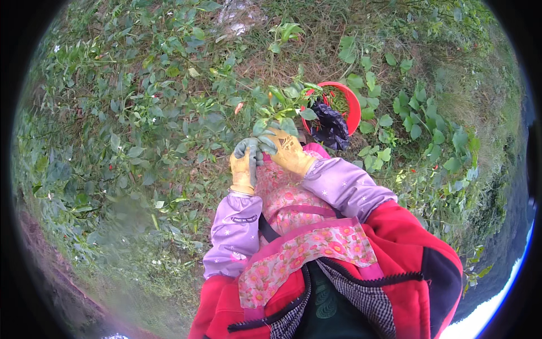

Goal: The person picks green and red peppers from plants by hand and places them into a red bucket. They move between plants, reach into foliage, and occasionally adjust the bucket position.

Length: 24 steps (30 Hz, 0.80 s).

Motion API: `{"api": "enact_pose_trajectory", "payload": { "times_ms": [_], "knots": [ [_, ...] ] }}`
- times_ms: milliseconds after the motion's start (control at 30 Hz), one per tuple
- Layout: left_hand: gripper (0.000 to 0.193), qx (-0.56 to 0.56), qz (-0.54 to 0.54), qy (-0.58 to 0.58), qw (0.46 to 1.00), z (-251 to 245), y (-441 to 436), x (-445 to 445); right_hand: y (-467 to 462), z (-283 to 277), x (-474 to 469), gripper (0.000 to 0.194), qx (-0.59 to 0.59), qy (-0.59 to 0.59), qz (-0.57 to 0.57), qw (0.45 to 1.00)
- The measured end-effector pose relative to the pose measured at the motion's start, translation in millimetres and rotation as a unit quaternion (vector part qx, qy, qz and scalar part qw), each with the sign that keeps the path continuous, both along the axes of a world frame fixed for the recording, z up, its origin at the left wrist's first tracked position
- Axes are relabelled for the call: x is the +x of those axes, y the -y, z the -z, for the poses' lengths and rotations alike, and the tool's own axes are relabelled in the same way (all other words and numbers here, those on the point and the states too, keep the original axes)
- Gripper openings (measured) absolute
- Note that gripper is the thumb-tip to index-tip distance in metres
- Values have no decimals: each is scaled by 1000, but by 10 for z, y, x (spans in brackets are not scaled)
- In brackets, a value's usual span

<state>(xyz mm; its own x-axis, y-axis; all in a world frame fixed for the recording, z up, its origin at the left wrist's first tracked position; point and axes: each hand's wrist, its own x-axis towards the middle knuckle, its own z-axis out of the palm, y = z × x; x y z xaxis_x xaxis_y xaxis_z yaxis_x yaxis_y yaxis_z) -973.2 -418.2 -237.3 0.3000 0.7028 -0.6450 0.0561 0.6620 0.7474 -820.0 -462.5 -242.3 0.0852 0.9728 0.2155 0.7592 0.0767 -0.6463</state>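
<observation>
Both my hands wear yellow work gloves with grey coated fingers and meet in front of my floral apron (292, 186). My left hand (247, 163) has its fingers bent; whether anything is between them cannot be told. My right hand (283, 146) reaches in from the right, its fingertips close to my left hand and partly under the leaves of a pepper plant (277, 101). Just beyond my right hand stands a red bucket (355, 110) holding green and red chili peppers (336, 99). A crumpled dark plastic bag (330, 127) lies over its near side.
Dense pepper plants (139, 97) with small white flowers spread over the left. Broad-leaved vines (432, 114) grow on the right. Dry grass (313, 59) covers ground beyond the bucket. A pale crumpled sheet (239, 19) lies at the far edge.
</observation>
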Motion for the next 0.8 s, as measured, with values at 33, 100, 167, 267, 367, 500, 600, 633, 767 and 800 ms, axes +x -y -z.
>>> {"api": "enact_pose_trajectory", "payload": {
  "times_ms": [33, 100, 167, 267, 367, 500, 600, 633, 767, 800],
  "knots": [
    [20, -168, -56, 82, 981, 24, 34, -34, 58, -14, 0, 36, 66, -11, 19, 998],
    [24, -184, -124, 335, 916, 56, 183, -63, 111, -1, 113, 36, -9, -61, -41, 997],
    [25, -199, -199, 321, 905, 22, 323, -130, 189, -21, 124, 34, 2, -38, -37, 999],
    [23, 17, -90, 150, 984, -82, 368, -188, 451, -148, 244, 36, 22, -46, -128, 990],
    [29, -179, -181, 279, 926, -184, 216, -275, 792, -263, 429, 37, -29, -66, -164, 984],
    [33, -133, -104, 268, 949, -166, -56, -225, 964, -225, 524, 53, -203, -41, -17, 978],
    [36, -95, -28, 139, 985, -132, -185, -110, 781, -144, 436, 70, -143, -98, 83, 981],
    [36, -97, -4, 124, 988, -118, -216, -74, 642, -92, 385, 74, -133, -139, 81, 978],
    [36, -121, 58, 78, 988, -83, -336, 10, 160, 49, 207, 73, -173, -355, 50, 917],
    [36, -123, 61, 70, 988, -77, -365, 3, 82, 81, 158, 67, -174, -375, 54, 909]
  ]
}}
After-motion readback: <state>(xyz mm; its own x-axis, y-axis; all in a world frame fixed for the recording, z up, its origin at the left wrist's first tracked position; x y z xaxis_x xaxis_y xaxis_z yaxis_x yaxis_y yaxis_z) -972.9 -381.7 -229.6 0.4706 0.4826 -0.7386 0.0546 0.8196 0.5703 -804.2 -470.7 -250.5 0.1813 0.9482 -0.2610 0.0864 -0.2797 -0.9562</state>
